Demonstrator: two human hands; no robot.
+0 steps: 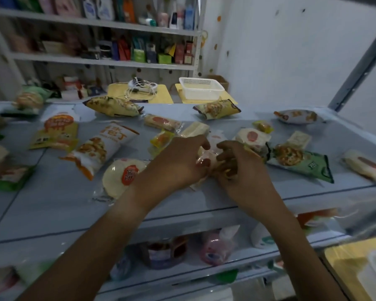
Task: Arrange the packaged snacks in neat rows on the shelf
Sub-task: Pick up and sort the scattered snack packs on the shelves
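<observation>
Several packaged snacks lie scattered on the pale blue shelf. At its middle, my left hand and my right hand both grip a clear-wrapped pink and white snack pack held between them just above the shelf. A round white cake with a red label lies just left of my left wrist. A green bag sits to the right of my right hand. An orange and white bag lies further left.
Yellow bags lie along the shelf's back edge. A white basket stands on a yellow table beyond. More wrapped goods fill the lower shelf. A metal upright rises at the right.
</observation>
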